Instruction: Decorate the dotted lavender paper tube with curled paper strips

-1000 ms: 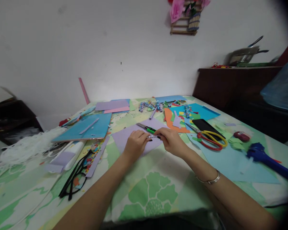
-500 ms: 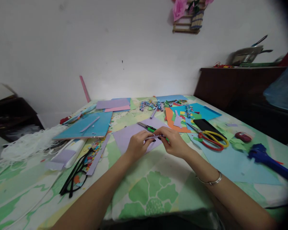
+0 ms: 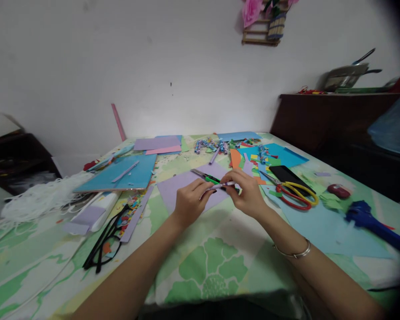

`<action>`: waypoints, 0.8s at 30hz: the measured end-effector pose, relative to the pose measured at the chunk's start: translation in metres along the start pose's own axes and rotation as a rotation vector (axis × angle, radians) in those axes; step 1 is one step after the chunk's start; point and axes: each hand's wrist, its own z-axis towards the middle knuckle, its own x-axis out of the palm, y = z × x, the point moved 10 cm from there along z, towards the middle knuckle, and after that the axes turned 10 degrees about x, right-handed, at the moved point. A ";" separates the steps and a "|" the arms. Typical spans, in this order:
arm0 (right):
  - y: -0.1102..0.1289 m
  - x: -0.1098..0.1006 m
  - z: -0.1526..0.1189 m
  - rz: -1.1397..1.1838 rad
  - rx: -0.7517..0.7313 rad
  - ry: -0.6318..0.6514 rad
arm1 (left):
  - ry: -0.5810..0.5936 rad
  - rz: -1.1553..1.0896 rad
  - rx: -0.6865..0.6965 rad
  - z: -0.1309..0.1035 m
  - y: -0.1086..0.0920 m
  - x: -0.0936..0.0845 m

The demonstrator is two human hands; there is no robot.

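Note:
Between my two hands is a thin rolled tube of purple paper (image 3: 216, 186), pinched at both ends. My left hand (image 3: 190, 201) is closed on its left end, and my right hand (image 3: 245, 192) is closed on its right end. Beneath and behind them lies a sheet of purple paper (image 3: 175, 189). A utility knife with a green handle (image 3: 208, 177) rests on that sheet, its near end hidden by my right hand. Beyond the sheet lies another purple paper tube (image 3: 214, 156).
Scissors with red and yellow handles (image 3: 291, 195) and a black phone (image 3: 288, 177) lie to the right, near a blue glue gun or tape tool (image 3: 370, 220). Black glasses (image 3: 106, 244), a blue board (image 3: 123, 173) and white string (image 3: 46, 195) are left. Curled paper pieces (image 3: 222, 144) sit behind.
My right hand has shifted slightly right and its fingers have moved along the tube, which now tilts up to the right. My left hand stays almost in place.

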 end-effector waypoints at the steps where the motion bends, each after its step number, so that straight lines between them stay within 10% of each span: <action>1: 0.000 0.001 0.000 -0.003 0.002 0.007 | -0.010 -0.004 0.008 0.000 -0.001 -0.001; 24: 0.003 0.009 -0.004 -0.015 -0.223 0.153 | -0.022 -0.262 -0.183 0.001 0.025 0.006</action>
